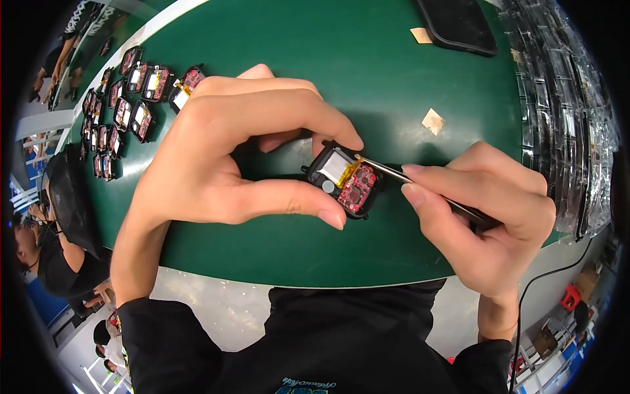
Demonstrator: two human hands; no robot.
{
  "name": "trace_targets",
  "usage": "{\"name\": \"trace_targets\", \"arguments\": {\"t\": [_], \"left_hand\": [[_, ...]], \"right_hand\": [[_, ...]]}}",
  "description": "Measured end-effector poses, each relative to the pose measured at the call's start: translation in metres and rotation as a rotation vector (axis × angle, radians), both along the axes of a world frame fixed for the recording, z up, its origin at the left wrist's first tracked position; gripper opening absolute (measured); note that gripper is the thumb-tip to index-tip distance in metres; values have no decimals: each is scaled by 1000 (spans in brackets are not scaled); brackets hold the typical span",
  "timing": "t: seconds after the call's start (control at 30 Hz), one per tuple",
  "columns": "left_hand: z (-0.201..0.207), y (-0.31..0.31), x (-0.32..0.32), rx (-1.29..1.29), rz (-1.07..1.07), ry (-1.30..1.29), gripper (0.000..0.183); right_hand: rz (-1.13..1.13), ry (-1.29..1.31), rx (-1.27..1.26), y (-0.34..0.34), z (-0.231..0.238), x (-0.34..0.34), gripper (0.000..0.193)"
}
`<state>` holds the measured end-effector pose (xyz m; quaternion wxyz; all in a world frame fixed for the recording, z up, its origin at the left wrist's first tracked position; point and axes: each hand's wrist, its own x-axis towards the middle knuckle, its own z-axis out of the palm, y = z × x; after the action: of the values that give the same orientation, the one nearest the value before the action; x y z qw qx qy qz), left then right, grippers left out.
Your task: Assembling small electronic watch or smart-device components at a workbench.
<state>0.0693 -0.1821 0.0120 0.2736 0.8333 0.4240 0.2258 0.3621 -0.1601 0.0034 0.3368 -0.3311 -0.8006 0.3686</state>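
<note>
My left hand (pixel 220 141) pinches a small black device housing (pixel 357 190) between thumb and index finger, above the green table. Inside the open housing sit a silver battery cell, a strip of amber tape, a red circuit board and a round grey part. In my right hand (pixel 489 207) is a pair of metal tweezers (pixel 387 171), held like a pen. The tweezers' tips reach the amber tape near the upper edge of the housing; whether they grip anything is too small to tell. Behind my left hand's knuckles lies a similar open housing (pixel 190 85), partly covered.
Several more open housings (pixel 122 113) lie grouped at the left of the green table (pixel 315 253). A black tray-like object (pixel 457 26) is at the far right, near small tan squares (pixel 433 122). Stacked clear plastic trays (pixel 564 118) line the right edge. People (pixel 65 256) are beyond the left edge.
</note>
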Motion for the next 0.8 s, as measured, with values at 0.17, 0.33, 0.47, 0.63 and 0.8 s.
{"name": "trace_targets", "arguments": {"t": [0.17,0.33,0.47,0.63,0.8], "left_hand": [[-1,1,0,13,-14,13,71],[-1,2,1,22,-20,20,70],[0,2,2,35,-26,40,70],[1,2,6,44,-48,13,63],[4,-1,8,44,-54,21,59]], "right_hand": [[0,-32,-4,0,0,2,22],[-7,-31,-26,-1,-1,0,22],[3,-39,-10,-1,-2,-1,22],[-4,-39,-13,-3,-1,-1,22],[9,-66,11,-1,-2,-1,20]]}}
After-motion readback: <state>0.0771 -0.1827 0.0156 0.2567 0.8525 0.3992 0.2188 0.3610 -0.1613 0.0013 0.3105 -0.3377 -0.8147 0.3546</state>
